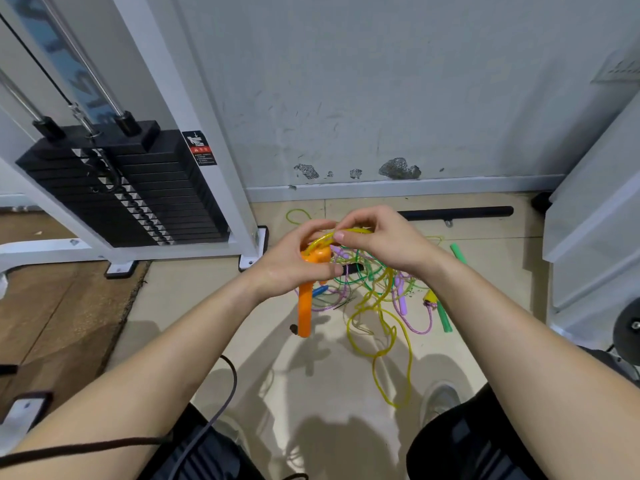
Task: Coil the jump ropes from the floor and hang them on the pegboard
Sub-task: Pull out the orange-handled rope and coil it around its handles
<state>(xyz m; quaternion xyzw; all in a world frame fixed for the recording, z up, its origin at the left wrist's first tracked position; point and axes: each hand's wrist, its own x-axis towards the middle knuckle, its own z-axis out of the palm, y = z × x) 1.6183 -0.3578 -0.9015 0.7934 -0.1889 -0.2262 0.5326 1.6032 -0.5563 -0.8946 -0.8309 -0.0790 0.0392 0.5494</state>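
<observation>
one black weight stack (138, 188) in a white frame fills the left side. on the tiled floor (194, 306) near the wall lies a tangle of jump ropes (374, 282), green, purple and yellow. above it the left hand (294, 265) grips an orange handle (304, 306) that hangs down. the right hand (381, 244) pinches a loop of yellow cord (317, 242) arched over the handle's top.
</observation>
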